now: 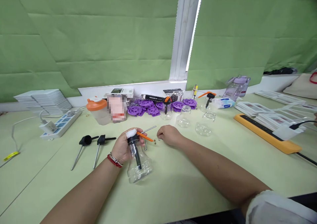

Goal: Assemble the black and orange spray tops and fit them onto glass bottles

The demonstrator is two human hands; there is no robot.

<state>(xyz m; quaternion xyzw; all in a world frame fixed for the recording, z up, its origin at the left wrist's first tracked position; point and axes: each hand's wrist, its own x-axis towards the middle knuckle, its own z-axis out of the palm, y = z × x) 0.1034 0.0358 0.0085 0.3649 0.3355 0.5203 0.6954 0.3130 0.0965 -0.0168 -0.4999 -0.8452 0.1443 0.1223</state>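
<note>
My left hand (123, 147) is wrapped around the neck of a clear flared bottle (141, 174), which is tilted above the table. The bottle has a black top with a dark tube inside, an orange lever (146, 137) and a thin metal rod (149, 129). Something white (131, 133) covers my left thumb tip. To the right of the bottle, my right hand (169, 135) rests on the table with its fingers curled and pinched together. What they hold, if anything, is too small to make out. Several tiny metal pieces (155, 142) lie beside those fingertips.
Two black tops with metal rods (99, 143) lie left. Behind stand clear bottles (183, 118), purple plastic wheels (146, 107), an orange-lidded cup (97, 110) and boxes. A white power strip (61, 123) sits left, an orange one (267, 134) right, near stacked white frames (247, 108).
</note>
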